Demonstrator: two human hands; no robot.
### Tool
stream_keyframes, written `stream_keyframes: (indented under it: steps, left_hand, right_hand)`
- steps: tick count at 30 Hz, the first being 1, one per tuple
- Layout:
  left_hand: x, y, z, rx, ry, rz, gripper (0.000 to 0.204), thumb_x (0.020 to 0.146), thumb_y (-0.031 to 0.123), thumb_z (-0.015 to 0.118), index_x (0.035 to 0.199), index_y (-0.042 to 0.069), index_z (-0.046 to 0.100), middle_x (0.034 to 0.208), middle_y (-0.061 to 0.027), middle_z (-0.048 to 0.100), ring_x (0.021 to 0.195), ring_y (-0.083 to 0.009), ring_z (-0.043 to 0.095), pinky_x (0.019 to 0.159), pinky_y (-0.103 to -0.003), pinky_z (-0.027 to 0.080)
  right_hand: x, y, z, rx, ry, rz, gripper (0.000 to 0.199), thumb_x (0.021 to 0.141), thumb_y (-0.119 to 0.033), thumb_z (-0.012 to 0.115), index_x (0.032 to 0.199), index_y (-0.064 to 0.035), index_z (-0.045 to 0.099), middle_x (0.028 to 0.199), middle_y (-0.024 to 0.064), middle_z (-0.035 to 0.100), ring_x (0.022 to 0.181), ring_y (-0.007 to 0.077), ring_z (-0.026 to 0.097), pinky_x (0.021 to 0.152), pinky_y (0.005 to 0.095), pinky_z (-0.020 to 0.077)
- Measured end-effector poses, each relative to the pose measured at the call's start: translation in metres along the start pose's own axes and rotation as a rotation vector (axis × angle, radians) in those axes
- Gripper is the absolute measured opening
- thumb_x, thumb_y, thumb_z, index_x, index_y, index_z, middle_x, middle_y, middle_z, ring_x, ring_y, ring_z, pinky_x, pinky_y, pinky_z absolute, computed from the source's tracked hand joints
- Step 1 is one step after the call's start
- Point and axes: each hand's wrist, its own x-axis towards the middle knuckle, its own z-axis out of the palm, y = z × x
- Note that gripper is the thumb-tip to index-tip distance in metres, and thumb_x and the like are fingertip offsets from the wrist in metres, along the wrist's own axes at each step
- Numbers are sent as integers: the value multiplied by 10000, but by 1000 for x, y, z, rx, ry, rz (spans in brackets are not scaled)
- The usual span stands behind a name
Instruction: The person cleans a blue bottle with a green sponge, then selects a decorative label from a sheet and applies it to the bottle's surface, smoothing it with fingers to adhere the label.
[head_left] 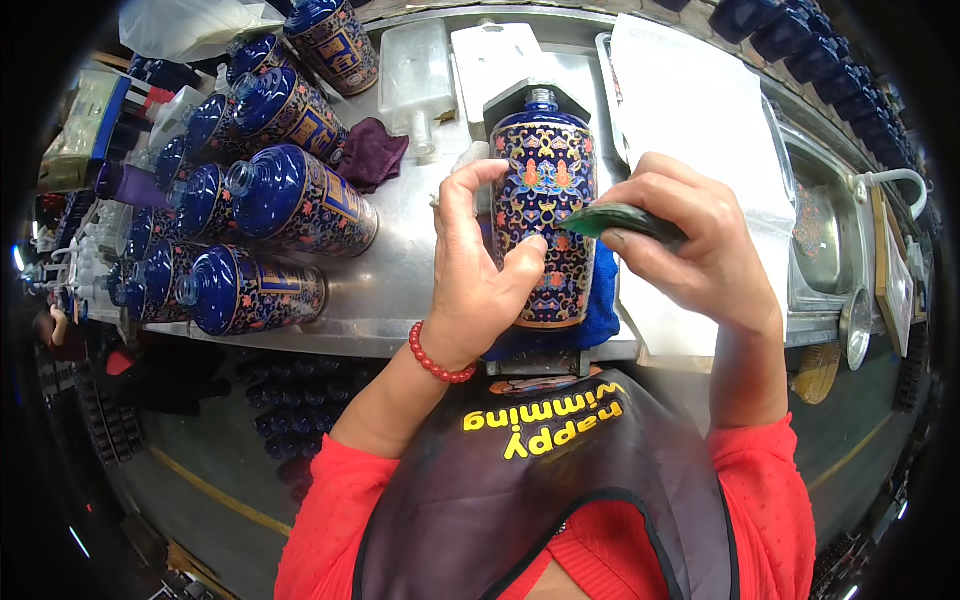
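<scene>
Glossy glazed ceramic bottle (542, 215) on soft blue cloth (600, 315), brushed metal bench (400, 280), matt white paper (690, 110).

Bright, even overhead light here; white glare streaks the glossy blue bottles (270, 190) left of the decorated bottle (543, 190). Centre sharp, soft shadows on the metal table (400, 270), edges bending into a black fisheye rim.

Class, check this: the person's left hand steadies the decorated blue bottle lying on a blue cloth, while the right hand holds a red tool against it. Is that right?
Not quite. The head view shows the tool in the right hand is dark green, not red. The rest holds: the left hand steadies the decorated blue bottle lying on the blue cloth.
</scene>
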Motion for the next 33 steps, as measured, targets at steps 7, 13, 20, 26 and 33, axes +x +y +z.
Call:
stream_keyframes:
  steps: [7, 13, 20, 26, 33]
  left_hand:
    - [0, 3, 3, -27, 16, -43, 631, 788, 22, 661, 1365, -6, 407, 1335, -185, 439, 1271, -280, 428, 1144, -418, 318]
    - [6, 0, -2, 22, -23, 61, 627, 784, -2, 636, 1368, -5, 407, 1324, -171, 439, 1267, -268, 437, 1136, -409, 339]
    - [4, 6, -2, -71, -36, -6, 625, 789, -19, 623, 1373, -6, 401, 1344, -160, 434, 1298, -246, 419, 1145, -400, 332]
    - [4, 7, -4, -88, -41, -17, 621, 796, -22, 630, 1374, -8, 402, 1355, -155, 432, 1302, -236, 421, 1151, -386, 327]
    - [5, 2, -3, -27, -31, 16, 625, 796, -14, 632, 1376, -14, 400, 1352, -160, 444, 1286, -236, 432, 1145, -385, 333]
  right_hand:
    - [8, 8, -9, 78, -81, 1, 169, 792, -53, 750, 949, 1, 721, 745, 84, 581, 659, 218, 563, 589, 339, 426]
    - [13, 16, -8, 71, -83, -55, 191, 811, -104, 749, 959, 9, 709, 764, 101, 603, 682, 249, 588, 612, 349, 447]
    - [46, 24, -22, 78, -425, 49, 293, 813, -194, 762, 980, 37, 693, 835, 155, 647, 747, 324, 629, 689, 392, 504]
    - [63, 25, -29, 126, -583, 209, 277, 834, -195, 756, 947, 48, 684, 809, 143, 650, 730, 257, 636, 676, 364, 511]
    - [66, 30, -27, 168, -563, 99, 266, 820, -172, 711, 946, 61, 686, 690, 99, 616, 609, 163, 587, 552, 328, 472]
